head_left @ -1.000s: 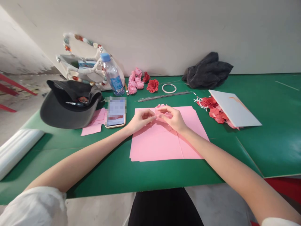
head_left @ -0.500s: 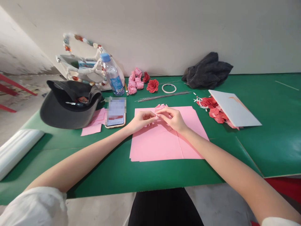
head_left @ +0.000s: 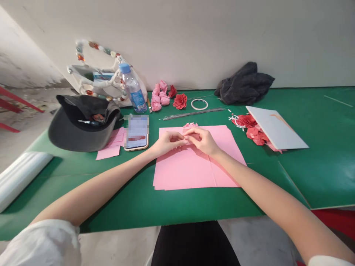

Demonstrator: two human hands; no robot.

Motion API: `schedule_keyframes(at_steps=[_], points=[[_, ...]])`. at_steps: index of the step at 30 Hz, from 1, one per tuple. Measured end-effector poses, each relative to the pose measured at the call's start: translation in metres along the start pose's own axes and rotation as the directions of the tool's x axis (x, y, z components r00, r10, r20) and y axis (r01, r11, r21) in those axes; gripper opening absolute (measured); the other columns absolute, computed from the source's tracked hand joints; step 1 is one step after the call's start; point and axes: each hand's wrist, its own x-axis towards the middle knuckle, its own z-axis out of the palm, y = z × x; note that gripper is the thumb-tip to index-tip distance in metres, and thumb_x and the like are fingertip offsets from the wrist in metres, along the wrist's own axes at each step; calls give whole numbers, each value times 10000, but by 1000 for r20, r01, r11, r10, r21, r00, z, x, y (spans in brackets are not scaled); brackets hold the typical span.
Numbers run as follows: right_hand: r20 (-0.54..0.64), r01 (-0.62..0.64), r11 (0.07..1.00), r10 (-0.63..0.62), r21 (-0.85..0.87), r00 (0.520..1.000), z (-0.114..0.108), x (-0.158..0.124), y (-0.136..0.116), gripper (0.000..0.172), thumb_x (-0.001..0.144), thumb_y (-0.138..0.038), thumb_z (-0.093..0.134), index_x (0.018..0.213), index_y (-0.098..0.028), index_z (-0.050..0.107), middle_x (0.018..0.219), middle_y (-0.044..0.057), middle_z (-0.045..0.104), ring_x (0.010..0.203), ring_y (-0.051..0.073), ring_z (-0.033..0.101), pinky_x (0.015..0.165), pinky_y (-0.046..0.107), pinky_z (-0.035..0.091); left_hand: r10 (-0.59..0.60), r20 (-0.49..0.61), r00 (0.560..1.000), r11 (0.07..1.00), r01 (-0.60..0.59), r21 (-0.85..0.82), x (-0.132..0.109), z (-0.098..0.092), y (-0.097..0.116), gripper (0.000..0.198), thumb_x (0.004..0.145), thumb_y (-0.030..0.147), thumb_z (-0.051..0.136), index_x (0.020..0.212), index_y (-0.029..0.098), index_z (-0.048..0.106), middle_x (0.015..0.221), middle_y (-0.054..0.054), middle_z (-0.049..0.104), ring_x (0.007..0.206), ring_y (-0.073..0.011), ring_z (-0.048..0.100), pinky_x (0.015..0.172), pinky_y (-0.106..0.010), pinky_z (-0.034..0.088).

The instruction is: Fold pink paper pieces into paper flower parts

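My left hand [head_left: 165,142] and my right hand [head_left: 203,140] meet fingertip to fingertip over a stack of pink paper sheets [head_left: 191,170] on the green table [head_left: 133,199]. Both hands pinch a small folded pink paper piece [head_left: 187,141] between them; most of it is hidden by the fingers. Just beyond the hands lies a small pink folded paper flower piece [head_left: 190,125] at the far edge of the sheets.
A phone [head_left: 136,132] and small pink squares [head_left: 113,144] lie left of the sheets, beside a black cap [head_left: 80,123]. A water bottle [head_left: 132,88], beaded bag [head_left: 97,79], pink and red paper roses [head_left: 166,96], tape ring [head_left: 199,104], wires [head_left: 191,113], dark cloth [head_left: 244,83] and white board [head_left: 274,127] sit farther back.
The fingertips of both hands have closed together more tightly on the small pink piece and dropped slightly toward the sheets. Everything else stays put.
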Motion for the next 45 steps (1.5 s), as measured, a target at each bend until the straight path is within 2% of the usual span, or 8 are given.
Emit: schedule_keyframes(at_steps=[6,11,19,28,39,45], points=[[-52,-5,1000,5,17,999,-1,0,1,54,831,-246,636,830,-211,677,874,30,708,889,205,646,880,378,481,-26,38,999,1000,25,9,0,-1,1,370,856,453,620,957,104,688,818,-89,709,609,-110,622,560,-217,491],[-52,-6,1000,7,9,999,-1,0,1,60,831,-254,633,824,-216,679,863,28,710,883,207,647,881,383,481,-42,28,999,998,41,41,-1,-1,5,343,869,430,609,934,104,693,739,-76,709,561,-102,604,487,-185,425],[-49,2,1000,-2,-1,999,-1,0,-3,51,827,-236,630,821,-221,678,882,28,716,918,216,649,934,407,458,-9,52,999,1000,8,21,0,-3,1,363,862,439,612,929,93,695,740,-81,707,553,-113,626,523,-208,471],[-41,14,1000,-15,-8,999,-1,0,-4,49,822,-230,627,827,-225,676,890,27,716,940,221,646,961,422,442,-22,29,999,1000,22,20,0,-2,3,362,845,438,635,940,94,699,737,-82,710,564,-116,627,542,-212,495],[-40,21,1000,-21,-3,999,-1,-1,-3,62,835,-247,624,861,-220,674,914,35,711,927,211,649,931,398,465,-15,18,1000,999,14,40,1,-2,1,366,835,448,646,934,100,701,780,-84,719,515,-98,618,508,-202,510],[-38,-7,994,3,-109,999,2,-1,-3,141,807,-351,673,792,-211,673,870,43,715,872,223,659,843,377,485,12,9,1000,999,-12,35,1,-2,-2,394,833,473,640,925,96,707,639,-37,660,497,-97,602,494,-198,505]])
